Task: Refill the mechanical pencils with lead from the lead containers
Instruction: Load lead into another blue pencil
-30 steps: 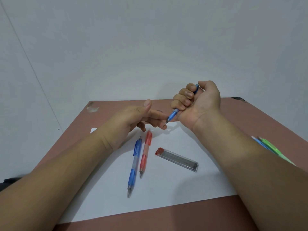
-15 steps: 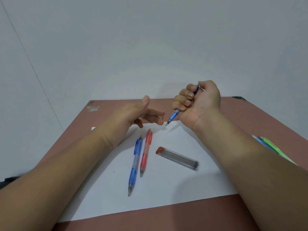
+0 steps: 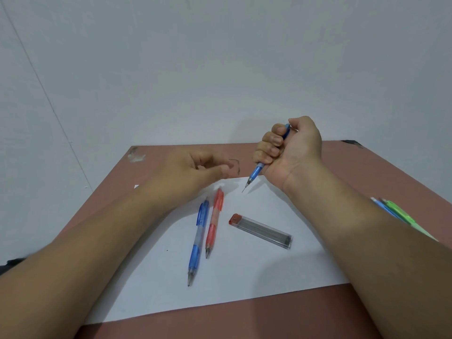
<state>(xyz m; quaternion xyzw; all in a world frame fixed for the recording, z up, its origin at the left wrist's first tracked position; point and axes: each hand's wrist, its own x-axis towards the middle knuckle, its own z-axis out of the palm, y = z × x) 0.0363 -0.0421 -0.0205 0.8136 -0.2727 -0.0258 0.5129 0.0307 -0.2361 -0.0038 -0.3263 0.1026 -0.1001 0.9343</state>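
Above white paper sheet, my right hand fisted slim blue plastic mechanical pencil, tip down for checking lead; left hand hovered loose, empty. Clear red-capped lead container lay nearby within reach.

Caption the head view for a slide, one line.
Right hand grips a blue mechanical pencil tip-down over white paper; lead container lies beside two more pencils.

A sheet of paper lies on the table; two pencils lie side by side on it, tips toward the near edge; a lead case lies just to their right, slantwise; more pencils lie at the table's right, behind the right forearm; the left hand hovers behind the pair, the right hand to its right, gripping a third pencil with its tip pointing down above the paper's far edge.
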